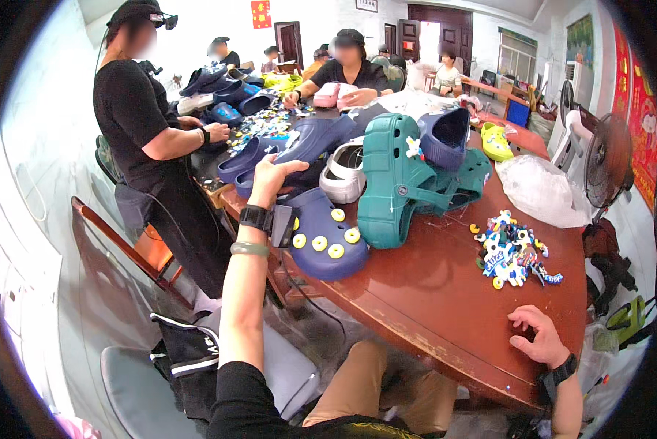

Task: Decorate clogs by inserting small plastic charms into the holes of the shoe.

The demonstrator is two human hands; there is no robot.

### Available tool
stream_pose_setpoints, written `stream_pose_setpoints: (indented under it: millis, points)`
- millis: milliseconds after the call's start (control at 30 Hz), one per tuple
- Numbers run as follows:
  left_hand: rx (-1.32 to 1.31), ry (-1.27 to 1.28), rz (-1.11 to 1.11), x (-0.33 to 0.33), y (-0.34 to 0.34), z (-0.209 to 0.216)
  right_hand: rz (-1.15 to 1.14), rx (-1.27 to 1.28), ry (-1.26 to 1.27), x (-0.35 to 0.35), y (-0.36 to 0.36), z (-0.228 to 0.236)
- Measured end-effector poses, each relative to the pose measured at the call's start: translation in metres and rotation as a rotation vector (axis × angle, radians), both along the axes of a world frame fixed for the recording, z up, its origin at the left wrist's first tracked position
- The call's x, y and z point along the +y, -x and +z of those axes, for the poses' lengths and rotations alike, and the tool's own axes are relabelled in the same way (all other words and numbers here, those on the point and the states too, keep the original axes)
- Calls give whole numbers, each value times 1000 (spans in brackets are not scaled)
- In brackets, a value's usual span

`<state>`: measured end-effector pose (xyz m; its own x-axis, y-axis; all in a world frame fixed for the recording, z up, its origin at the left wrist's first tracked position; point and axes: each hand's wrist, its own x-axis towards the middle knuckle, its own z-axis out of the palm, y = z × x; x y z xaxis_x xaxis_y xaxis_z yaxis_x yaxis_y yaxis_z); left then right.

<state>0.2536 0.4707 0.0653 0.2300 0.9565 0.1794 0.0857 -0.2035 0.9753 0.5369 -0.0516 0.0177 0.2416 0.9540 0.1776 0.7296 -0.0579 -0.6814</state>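
My left hand (270, 179) reaches forward and grips a navy foam clog (315, 137), thumb on the near side; its other fingers are partly hidden. Below that wrist is another navy clog (327, 252) with yellow ring-shaped charms on its top. To its right, a large green clog (387, 183) stands on edge, bearing a small white charm. A white clog (343, 174) sits behind. My right hand (541, 336) hovers at the table's right side with loosely curled fingers, thumb apart, nothing visible in it. Nearest to it is a pile of colourful shoe charms (511, 252).
Beyond lie more navy clogs (233, 91) and scattered charms (264, 130) on the reddish table (416, 293). A white plastic bag (541, 189) and a fan (608, 161) are at right. One person (142, 110) stands left; another (349, 69) sits across, handling pink clogs (334, 95).
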Motion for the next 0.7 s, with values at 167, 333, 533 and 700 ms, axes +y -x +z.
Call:
stream_pose_setpoints:
  millis: [167,333,533,700]
  points:
    - [-420,244,-237,26,20,-13,0,-9,10,-1,4,6]
    - [-732,44,-297,-20,20,20,5,-14,5,0,-1,3]
    - [-581,-193,-717,-148,14,35,-68,442,-113,-5,2,1]
    - [-169,223,-1445,-248,-26,19,-77,1036,-110,-8,59,56]
